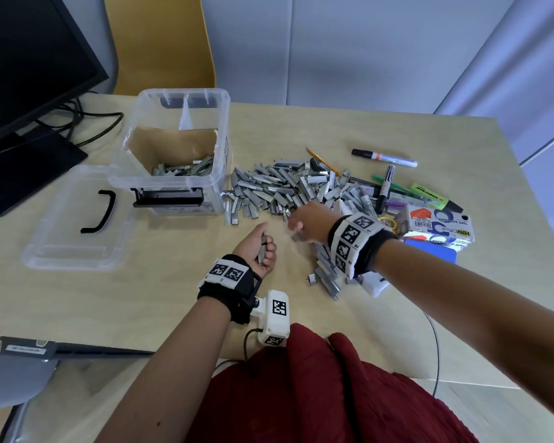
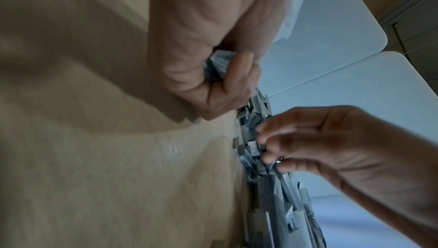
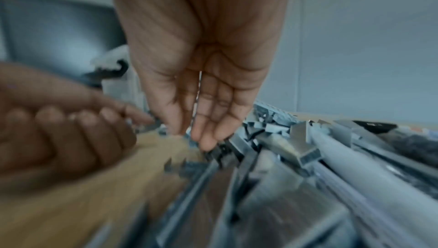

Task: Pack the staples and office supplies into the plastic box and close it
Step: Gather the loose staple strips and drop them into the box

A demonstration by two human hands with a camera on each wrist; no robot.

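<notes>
From the head view, the left hand (image 1: 259,251) is curled tight on a few staples (image 1: 263,249), and the right hand (image 1: 304,223) reaches, fingers loose and holding nothing, into the big pile (image 1: 288,190) on the counter (image 1: 173,282). One box (image 1: 179,148) stands open with some staples inside; one lid (image 1: 74,219) lies beside it. Two markers, too many staples to count. At the left wrist, the fist (image 2: 213,76) squeezes its bunch. At the right wrist, fingertips (image 3: 208,141) touch the pile. It would be best to scoop a full bunch, then tip it low into the box.

A black flat-screen monitor (image 1: 29,75) stands at the far left of the pale wooden table (image 1: 173,298) — black cables (image 1: 87,123) trail behind its base — and a yellow chair back (image 1: 160,43) rises beyond the table
</notes>
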